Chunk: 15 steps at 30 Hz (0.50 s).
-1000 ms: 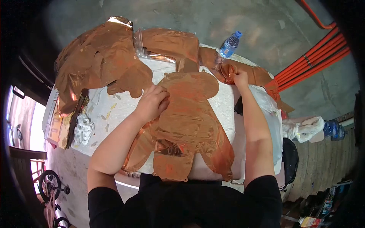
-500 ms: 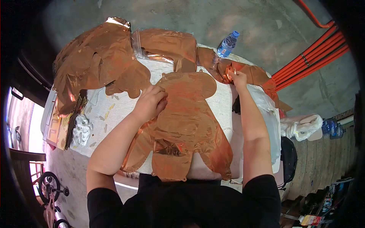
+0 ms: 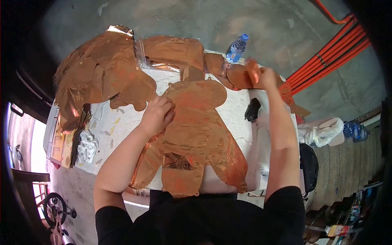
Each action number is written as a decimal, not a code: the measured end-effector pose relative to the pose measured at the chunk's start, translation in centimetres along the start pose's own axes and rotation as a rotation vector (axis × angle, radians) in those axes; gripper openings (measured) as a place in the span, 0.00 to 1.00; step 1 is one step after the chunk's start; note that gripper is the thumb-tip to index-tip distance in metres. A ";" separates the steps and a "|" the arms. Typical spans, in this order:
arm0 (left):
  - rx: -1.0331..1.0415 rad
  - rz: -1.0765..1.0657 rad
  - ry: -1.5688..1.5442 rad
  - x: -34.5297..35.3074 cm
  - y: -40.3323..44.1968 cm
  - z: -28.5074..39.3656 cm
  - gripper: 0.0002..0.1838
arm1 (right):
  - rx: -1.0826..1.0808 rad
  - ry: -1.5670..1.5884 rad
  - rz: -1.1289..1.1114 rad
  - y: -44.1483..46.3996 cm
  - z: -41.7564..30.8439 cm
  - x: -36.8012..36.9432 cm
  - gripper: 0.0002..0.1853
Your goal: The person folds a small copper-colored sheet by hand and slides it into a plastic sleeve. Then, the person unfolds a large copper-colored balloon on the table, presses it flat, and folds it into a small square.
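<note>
While touching a flat copper-foil figure (image 3: 196, 126), the left hand (image 3: 156, 116) is hiding its grip. The right hand (image 3: 268, 79) is pinching blurred copper foil (image 3: 253, 72).

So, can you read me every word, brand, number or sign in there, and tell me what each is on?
No text can be read.
Blue-capped bottle: label too small to read.
Red, yellow and white item at lower right: any print is too small and blurred.
Large brown foil piece by the left hand: no lettering shows.
</note>
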<state>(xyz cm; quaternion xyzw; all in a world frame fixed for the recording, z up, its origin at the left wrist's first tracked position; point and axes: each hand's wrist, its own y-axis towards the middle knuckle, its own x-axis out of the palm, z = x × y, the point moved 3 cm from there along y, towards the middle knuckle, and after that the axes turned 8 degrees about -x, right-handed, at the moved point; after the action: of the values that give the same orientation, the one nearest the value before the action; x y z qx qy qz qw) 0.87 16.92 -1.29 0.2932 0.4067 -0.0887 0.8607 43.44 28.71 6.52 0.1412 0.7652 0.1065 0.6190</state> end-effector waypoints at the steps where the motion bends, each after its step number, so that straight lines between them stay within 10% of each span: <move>1: 0.006 -0.001 -0.005 0.1 0.0 0.0 0.12 | 0.000 -0.021 0.062 0.1 0.3 -2.4 0.14; 5: 0.001 0.014 0.000 0.2 0.0 -0.1 0.11 | -0.010 -0.034 0.280 3.7 7.5 -9.2 0.14; 7: 0.021 0.034 0.000 0.1 0.0 -0.1 0.10 | 0.192 0.622 0.363 5.1 11.2 -13.1 0.12; 9: -0.005 -0.011 0.012 0.1 -0.1 -0.1 0.12 | 0.234 0.093 0.727 4.8 10.8 -18.4 0.12; 15: -0.006 -0.017 0.027 0.2 -0.1 -0.2 0.13 | 0.009 0.072 1.023 6.8 13.5 -28.1 0.14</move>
<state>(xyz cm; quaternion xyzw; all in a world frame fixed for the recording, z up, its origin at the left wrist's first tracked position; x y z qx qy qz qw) 0.85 16.94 -1.60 0.2882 0.4209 -0.0910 0.8553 62.61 25.18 31.77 0.4965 0.6195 0.3974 0.4602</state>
